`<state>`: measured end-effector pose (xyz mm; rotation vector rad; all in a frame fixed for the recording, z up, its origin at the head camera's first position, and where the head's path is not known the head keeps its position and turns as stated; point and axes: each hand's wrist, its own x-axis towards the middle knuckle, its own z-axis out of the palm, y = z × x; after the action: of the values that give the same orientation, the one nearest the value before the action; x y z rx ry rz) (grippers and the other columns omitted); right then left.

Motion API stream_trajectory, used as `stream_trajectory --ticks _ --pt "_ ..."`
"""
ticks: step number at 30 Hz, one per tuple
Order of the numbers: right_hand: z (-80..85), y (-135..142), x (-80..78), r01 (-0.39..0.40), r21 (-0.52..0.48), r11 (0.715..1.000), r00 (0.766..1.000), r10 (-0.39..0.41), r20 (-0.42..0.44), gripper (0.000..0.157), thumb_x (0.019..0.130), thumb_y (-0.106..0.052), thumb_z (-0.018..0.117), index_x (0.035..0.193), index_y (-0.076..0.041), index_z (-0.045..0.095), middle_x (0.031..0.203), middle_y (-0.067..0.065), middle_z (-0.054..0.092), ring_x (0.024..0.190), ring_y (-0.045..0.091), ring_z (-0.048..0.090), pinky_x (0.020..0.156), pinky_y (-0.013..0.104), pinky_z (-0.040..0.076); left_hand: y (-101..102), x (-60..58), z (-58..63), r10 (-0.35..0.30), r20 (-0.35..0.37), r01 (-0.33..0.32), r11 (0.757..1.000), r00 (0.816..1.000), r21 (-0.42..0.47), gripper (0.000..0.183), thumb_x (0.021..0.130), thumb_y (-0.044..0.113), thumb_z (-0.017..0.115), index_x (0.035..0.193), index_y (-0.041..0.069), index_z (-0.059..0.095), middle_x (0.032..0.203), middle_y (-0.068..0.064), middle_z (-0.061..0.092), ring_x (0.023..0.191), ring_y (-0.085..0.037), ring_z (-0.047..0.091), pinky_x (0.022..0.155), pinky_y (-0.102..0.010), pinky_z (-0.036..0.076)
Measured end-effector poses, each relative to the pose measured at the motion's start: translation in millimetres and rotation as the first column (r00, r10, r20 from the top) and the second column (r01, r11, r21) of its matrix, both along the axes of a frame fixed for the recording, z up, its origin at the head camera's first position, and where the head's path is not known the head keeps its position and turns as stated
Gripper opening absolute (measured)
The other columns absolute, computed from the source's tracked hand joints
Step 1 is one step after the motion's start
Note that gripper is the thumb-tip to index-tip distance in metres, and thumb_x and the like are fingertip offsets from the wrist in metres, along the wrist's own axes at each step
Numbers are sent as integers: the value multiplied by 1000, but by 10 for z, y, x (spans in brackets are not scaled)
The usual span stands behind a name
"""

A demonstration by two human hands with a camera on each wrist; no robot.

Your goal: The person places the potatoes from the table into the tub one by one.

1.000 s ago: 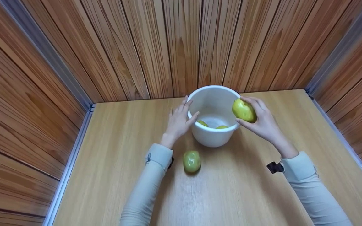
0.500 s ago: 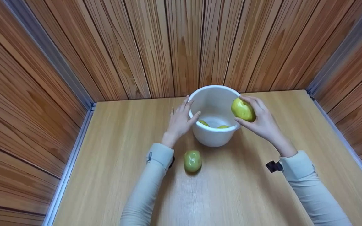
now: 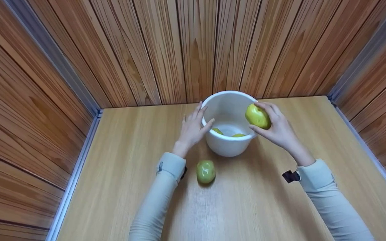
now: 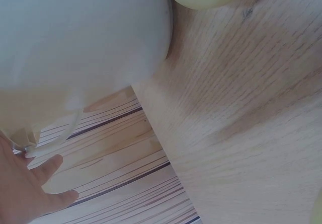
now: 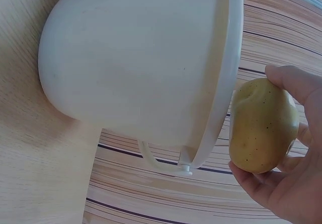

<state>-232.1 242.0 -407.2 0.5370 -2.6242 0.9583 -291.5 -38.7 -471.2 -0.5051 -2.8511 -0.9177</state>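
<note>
My right hand (image 3: pixel 278 129) grips a plump yellow-green fruit (image 3: pixel 257 116), speckled and apple-like, between thumb and fingers. It hangs at the right side of the rim of a white plastic bucket (image 3: pixel 229 147). In the right wrist view, the fruit (image 5: pixel 263 126) is just beyond the rim, with the hand (image 5: pixel 302 183) around it. With fairly straight, spread fingers, my left hand (image 3: pixel 192 130) rests against the bucket's left rim. Inside the bucket, parts of two yellow-green pieces (image 3: pixel 217 131) show at the bottom. A greener round fruit (image 3: pixel 206 172) lies on the table in front of the bucket.
The bucket stands on a light wooden table (image 3: pixel 122 160) near its back edge. Wood-panelled walls (image 3: pixel 193 50) rise behind and at both sides, with metal strips (image 3: pixel 72 187) along the sides. A bucket handle (image 5: pixel 156 161) hangs from the rim in the right wrist view.
My right hand and the fruit in it have shifted very slightly left, toward the bucket. My left hand stays at the rim, and the fruit on the table has not moved noticeably.
</note>
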Motion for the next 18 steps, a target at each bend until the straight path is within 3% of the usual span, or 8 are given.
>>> stream_trajectory --ticks 18 --pt "-23 -66 -65 -19 17 1000 1000 19 -6 70 78 -32 74 138 -20 41 133 13 42 112 33 49 83 57 45 -3 14 5 5 26 -6 999 1000 33 66 91 59 39 148 31 21 156 10 5 141 -25 20 110 -58 5"
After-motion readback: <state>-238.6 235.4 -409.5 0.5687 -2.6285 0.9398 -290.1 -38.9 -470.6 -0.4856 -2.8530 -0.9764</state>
